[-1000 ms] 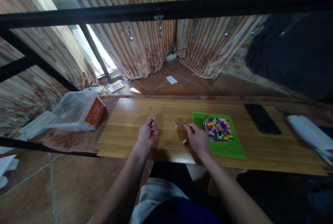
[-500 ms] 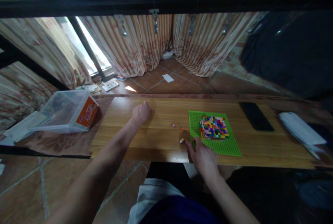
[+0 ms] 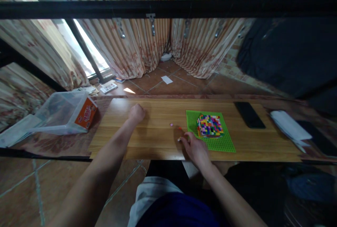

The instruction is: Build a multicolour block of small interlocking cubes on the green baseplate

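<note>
Two slightly parted right fingers (image 3: 186, 134) touch a brick (image 3: 179, 139).

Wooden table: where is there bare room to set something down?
The brown wooden table is bare between the left hand and the small pink piece, and right of the green studded baseplate, up to the flat black slab. It is crowded around the right hand, with small loose pieces and the baseplate close by.

We see a lime-green baseplate (image 3: 225, 143), a multicoloured brick block (image 3: 211, 126), brown wood-grained table (image 3: 152, 142) and striped, red-patterned curtains (image 3: 142, 47).
</note>
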{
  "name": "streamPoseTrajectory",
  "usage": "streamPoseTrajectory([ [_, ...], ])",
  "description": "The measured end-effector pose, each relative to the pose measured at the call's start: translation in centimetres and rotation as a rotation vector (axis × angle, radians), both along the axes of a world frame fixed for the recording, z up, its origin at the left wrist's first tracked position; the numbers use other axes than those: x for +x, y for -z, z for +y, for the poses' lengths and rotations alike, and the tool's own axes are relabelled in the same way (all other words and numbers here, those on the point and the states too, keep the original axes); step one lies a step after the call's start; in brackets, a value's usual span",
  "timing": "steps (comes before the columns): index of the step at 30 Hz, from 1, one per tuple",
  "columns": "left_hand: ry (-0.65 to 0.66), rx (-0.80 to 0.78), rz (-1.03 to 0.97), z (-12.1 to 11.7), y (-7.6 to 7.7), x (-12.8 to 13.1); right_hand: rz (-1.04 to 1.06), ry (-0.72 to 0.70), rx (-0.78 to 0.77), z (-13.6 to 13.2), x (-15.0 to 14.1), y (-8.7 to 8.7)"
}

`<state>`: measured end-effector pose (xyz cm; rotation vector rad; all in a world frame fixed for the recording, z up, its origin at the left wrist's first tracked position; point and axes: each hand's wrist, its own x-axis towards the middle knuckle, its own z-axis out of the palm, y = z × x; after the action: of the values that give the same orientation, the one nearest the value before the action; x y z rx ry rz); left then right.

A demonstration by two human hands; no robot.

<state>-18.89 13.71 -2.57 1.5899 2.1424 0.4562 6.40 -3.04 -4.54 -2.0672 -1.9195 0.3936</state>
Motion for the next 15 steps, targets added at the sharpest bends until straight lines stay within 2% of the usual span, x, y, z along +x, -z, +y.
streamPoseTrajectory([
  [4,-0.075,0.024,-0.167,-0.3,-0.6,0.1,-0.053,-0.046,-0.046,1.1,-2.1,0.0],
  [7,-0.117,0.039,-0.346,-1.1,-0.8,0.0,0.097,-0.031,-0.015,1.4,-2.0,0.3],
  [9,-0.130,0.021,-0.507,-2.4,-0.9,0.1,0.385,-0.013,0.031,1.4,-1.4,0.3],
  [11,-0.133,-0.023,-0.694,-4.4,-0.8,0.6,0.809,0.052,0.015,1.4,-0.8,0.0],
  [13,-0.118,-0.078,-0.874,-6.9,-0.6,1.6,1.225,0.137,-0.080,1.4,-0.6,-0.6],
  [15,-0.099,-0.149,-1.064,-9.6,-0.3,3.1,1.485,0.195,-0.180,1.2,-0.8,-1.3],
])
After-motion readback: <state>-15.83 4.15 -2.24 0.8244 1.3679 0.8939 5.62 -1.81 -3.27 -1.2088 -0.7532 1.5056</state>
